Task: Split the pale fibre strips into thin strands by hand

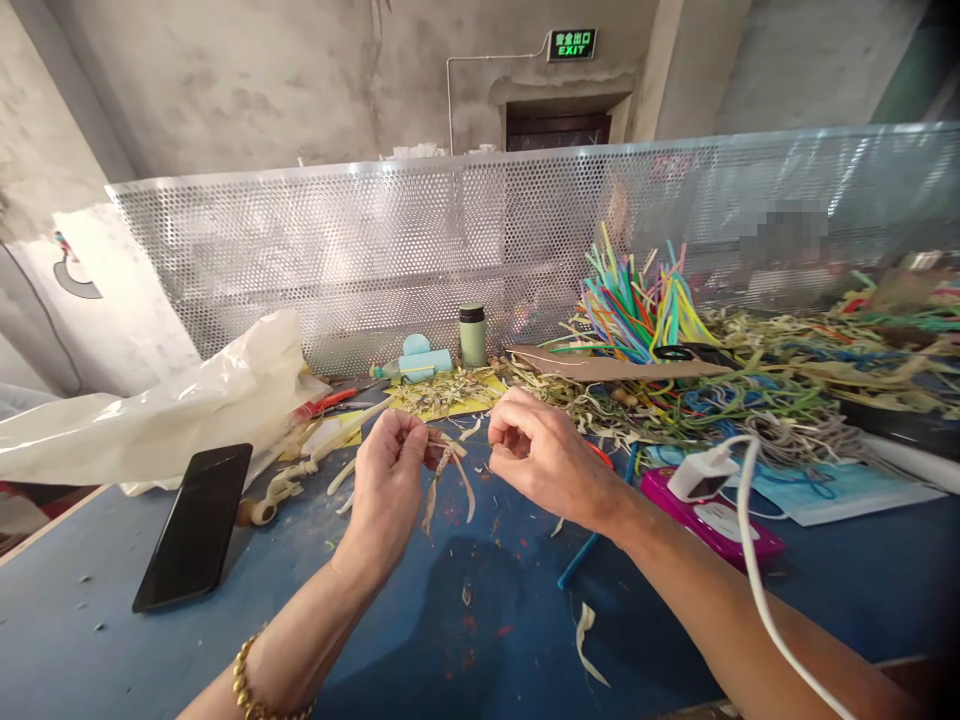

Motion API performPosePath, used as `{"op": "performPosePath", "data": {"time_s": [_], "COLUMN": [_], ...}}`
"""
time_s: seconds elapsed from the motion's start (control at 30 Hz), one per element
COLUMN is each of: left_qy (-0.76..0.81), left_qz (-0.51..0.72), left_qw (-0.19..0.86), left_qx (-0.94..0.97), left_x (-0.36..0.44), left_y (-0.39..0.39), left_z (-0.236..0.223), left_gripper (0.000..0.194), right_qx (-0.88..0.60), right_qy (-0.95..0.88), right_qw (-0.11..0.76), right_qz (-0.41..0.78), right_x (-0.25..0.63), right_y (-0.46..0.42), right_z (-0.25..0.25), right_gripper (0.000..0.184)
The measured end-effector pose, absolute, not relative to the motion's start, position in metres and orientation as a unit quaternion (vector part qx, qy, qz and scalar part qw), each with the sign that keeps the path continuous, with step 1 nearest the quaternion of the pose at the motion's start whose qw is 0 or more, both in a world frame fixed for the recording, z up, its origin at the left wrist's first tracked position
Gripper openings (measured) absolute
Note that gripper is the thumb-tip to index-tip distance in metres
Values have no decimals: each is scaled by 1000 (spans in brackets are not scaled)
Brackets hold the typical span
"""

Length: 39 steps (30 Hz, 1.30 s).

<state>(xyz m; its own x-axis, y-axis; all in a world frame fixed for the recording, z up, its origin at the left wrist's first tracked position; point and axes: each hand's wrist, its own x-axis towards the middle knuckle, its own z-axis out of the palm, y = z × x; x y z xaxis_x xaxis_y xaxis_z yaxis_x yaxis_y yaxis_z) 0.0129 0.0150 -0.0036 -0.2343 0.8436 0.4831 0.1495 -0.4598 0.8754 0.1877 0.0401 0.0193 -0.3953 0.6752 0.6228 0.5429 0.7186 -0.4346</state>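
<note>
From where I stand, the left hand (386, 485) reaches in with its forearm slanting up from the bottom of the view, its back turned up and its wrist nearly straight. The right hand (551, 455) comes in from the other side, forearm stretched low across the table (300, 640), knuckles arched and fingers curling inward. The two hands are apart, just above the blue tabletop.

Between them is a small braid (444, 462) of pale, flat, dry strips, with loose ends hanging down, one of them curved. The left thumb and fingers are closed together on its upper end. The right fingers are loosely bent beside it; I cannot tell whether their tips meet or pinch a strand.

A gold beaded bracelet (251, 680) circles the left wrist. A smooth black phone (196, 525) lies to the left, near a glossy, crumpled plastic bag (165, 405). Behind the hands, dry shreds (450, 392) lie on yellow paper, near a green bottle (473, 337) standing upright. To the right are bright fuzzy stems (637, 310), tangled strips, and a white plug (703, 473) on a shiny magenta case (720, 525).
</note>
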Motion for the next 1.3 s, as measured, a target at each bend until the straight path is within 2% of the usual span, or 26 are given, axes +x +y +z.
{"op": "performPosePath", "data": {"time_s": [0.1, 0.2, 0.4, 0.53, 0.7, 0.83, 0.93, 1.07, 1.3], "left_qy": [415, 405, 414, 422, 383, 385, 383, 380, 396], "left_qz": [633, 631, 638, 631, 633, 570, 545, 571, 565], "left_qw": [331, 370, 322, 294, 433, 523, 520, 489, 456], "left_qx": [563, 549, 564, 581, 515, 503, 535, 538, 562], "left_x": [13, 14, 15, 17, 20, 16, 14, 15, 16], "left_y": [15, 15, 15, 13, 11, 14, 16, 15, 12], "left_z": [-2, -1, -4, -5, -2, -1, -4, -5, -3], "left_gripper": [15, 16, 14, 12, 22, 33, 23, 18, 21], "right_qx": [-379, -417, -399, -321, -296, -311, -307, -297, -312], "right_qy": [-825, -810, -801, -777, -766, -766, -762, -742, -773], "right_qw": [408, 391, 349, 404, 444, 462, 459, 453, 448], "right_qz": [96, 129, 279, 362, 357, 319, 338, 395, 324], "right_x": [189, 192, 191, 180, 178, 185, 187, 185, 186], "right_y": [43, 46, 49, 50, 47, 47, 48, 49, 49], "right_z": [21, 24, 20, 8, 6, 12, 14, 14, 13], "right_gripper": [12, 21, 25, 20, 23, 25, 26, 22, 16]}}
